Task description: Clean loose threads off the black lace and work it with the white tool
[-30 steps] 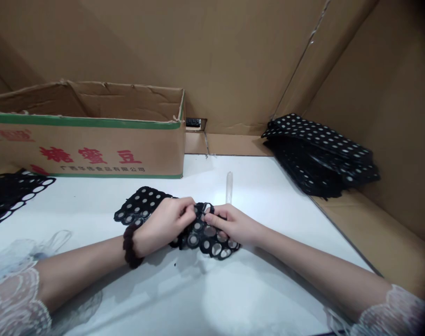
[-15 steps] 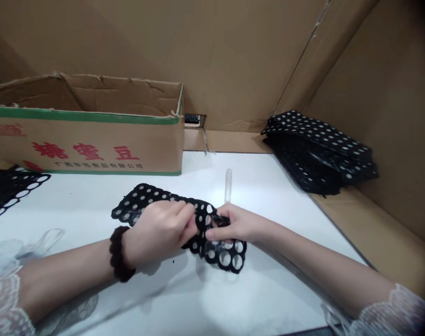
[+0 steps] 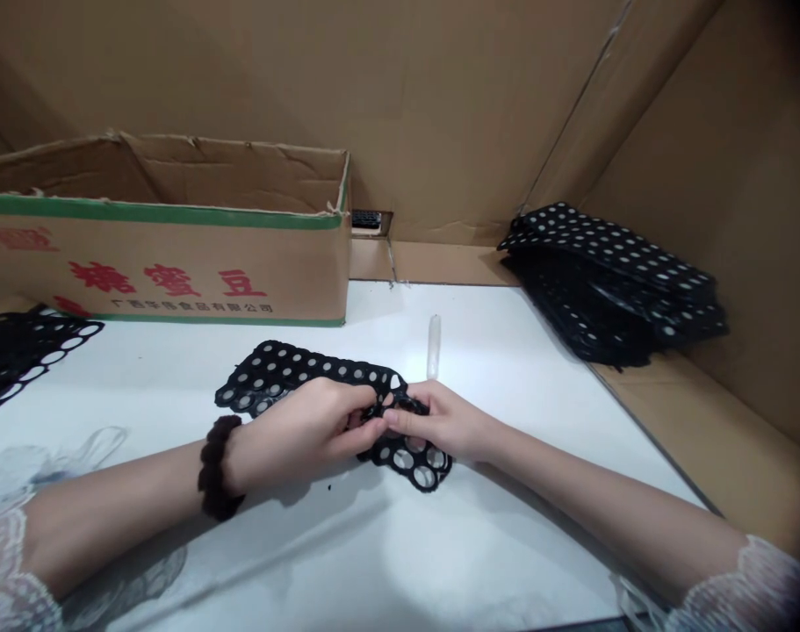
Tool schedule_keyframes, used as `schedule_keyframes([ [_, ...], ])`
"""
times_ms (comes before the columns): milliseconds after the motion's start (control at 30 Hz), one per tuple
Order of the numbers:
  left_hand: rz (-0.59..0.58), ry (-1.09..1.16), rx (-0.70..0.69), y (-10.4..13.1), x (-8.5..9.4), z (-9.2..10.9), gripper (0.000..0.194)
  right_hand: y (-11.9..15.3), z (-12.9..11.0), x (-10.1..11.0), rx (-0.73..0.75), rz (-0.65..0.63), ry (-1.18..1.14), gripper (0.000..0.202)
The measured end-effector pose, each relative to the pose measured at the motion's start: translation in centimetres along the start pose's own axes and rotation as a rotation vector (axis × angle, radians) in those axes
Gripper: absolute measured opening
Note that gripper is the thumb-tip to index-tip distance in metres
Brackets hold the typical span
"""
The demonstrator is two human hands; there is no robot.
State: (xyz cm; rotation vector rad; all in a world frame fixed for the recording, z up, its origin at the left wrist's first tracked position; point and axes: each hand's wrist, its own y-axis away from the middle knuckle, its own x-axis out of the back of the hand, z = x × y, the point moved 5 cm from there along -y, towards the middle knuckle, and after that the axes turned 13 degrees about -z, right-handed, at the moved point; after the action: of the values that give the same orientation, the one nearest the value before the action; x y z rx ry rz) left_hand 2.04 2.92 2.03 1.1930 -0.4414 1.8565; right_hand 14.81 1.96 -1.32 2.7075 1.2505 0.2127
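Note:
A black perforated rubber sheet (image 3: 317, 362) with rows of round holes lies over the white table in front of me. Most of its holes carry pale discs, while those near its right end look larger and see-through. My left hand (image 3: 320, 420) pinches the sheet near its right part, thumb and forefinger pressed together. Close beside it, my right hand (image 3: 436, 420) grips a bunched fold of the same sheet, thumb on top. The two thumbs nearly meet, and what lies between the fingertips is mostly hidden.
A cardboard box (image 3: 228, 263) with a green rim stands at the back left. Black holed sheets (image 3: 24, 351) lie at the far left, and a dotted black stack (image 3: 610, 272) rests at the right. Behind my right hand is a small clear tube (image 3: 434, 347). Cardboard walls (image 3: 439, 114) enclose the table.
My left hand has turned from a fist to a pinch and come up against my right hand's fingertips. The sheet's right end has drawn up slightly. The view has shifted a little.

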Motion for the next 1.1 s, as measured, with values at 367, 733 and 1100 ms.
schedule_keyframes([
  [367, 0.227, 0.259, 0.141, -0.2, 2.2, -2.9, 0.021, -0.1, 0.4, 0.6, -0.070, 0.031, -0.042, 0.028],
  [733, 1.054, -0.565, 0.381, 5.1, 20.7, -8.5, 0.032, 0.1, 0.7, 0.3, -0.141, -0.056, 0.034, 0.033],
  [1100, 0.375, -0.604, -0.018, 1.2, 5.8, 1.7, 0.029, -0.1, 0.6, 0.6, -0.178, 0.102, -0.002, 0.033],
])
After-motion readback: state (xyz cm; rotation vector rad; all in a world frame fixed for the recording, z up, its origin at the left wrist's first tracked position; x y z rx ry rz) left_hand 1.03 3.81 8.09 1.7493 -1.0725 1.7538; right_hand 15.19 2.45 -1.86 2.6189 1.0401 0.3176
